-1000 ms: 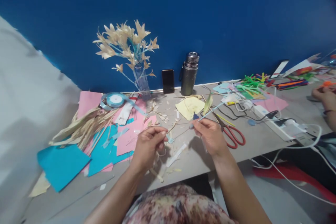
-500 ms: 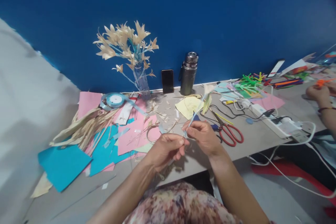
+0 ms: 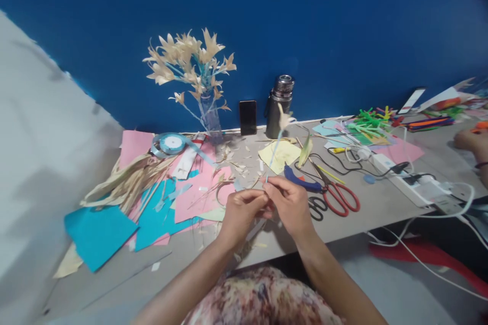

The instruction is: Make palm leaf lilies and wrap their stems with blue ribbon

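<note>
A single artificial flower (image 3: pixel 283 121) with pale petals and a light-blue wrapped stem stands nearly upright above my fingers. My right hand (image 3: pixel 286 204) pinches that stem low down, between thumb and forefinger. My left hand (image 3: pixel 247 209) is closed in a pinch against the stem's lower end, fingertips almost touching the right ones; the very end is hidden by the fingers. Just right of the hands lie a blue glue gun (image 3: pixel 301 180), red-handled scissors (image 3: pixel 342 199) and black-handled scissors (image 3: pixel 317 208). Behind the stem is a yellow paper sheet (image 3: pixel 278 155).
A vase (image 3: pixel 210 117) of pale flowers, a phone (image 3: pixel 247 118) and a thermos (image 3: pixel 279 106) stand by the blue wall. Blue ribbon (image 3: pixel 170 143), dried husks (image 3: pixel 118 183) and coloured paper cover the left. A power strip (image 3: pixel 400 180) lies right, near another person's hand (image 3: pixel 470 143).
The flower has swung left and more upright in my fingers. My right hand has turned slightly, its fingers closer to the left ones. The view has shifted a little.
</note>
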Demonstrator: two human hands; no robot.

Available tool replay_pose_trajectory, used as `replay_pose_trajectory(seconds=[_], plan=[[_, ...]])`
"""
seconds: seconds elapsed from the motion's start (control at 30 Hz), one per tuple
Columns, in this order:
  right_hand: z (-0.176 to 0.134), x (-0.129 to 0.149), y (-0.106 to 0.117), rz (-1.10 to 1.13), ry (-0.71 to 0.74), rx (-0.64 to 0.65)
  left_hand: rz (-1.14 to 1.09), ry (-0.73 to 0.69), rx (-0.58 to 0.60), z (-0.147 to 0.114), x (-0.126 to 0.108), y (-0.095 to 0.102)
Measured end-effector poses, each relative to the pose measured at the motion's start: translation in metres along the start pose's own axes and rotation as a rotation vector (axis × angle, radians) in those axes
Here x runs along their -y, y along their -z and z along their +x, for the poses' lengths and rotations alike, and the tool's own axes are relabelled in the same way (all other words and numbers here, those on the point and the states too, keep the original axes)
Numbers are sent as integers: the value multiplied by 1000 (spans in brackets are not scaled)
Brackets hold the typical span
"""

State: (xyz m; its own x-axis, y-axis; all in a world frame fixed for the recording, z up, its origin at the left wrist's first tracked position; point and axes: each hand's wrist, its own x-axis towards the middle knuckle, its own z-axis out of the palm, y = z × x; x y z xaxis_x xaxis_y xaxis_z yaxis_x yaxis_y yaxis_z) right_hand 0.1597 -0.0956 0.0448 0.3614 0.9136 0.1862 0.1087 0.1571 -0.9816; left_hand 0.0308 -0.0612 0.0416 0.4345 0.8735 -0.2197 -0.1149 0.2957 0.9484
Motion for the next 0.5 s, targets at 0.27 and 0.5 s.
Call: replay_pose_trajectory(seconds=[0.27, 0.5], plan=[[1, 1, 10, -147, 42, 109, 28, -102, -131, 9, -25, 36], [-2, -4, 9, -118, -47, 227, -190, 0, -119, 18, -38, 40]])
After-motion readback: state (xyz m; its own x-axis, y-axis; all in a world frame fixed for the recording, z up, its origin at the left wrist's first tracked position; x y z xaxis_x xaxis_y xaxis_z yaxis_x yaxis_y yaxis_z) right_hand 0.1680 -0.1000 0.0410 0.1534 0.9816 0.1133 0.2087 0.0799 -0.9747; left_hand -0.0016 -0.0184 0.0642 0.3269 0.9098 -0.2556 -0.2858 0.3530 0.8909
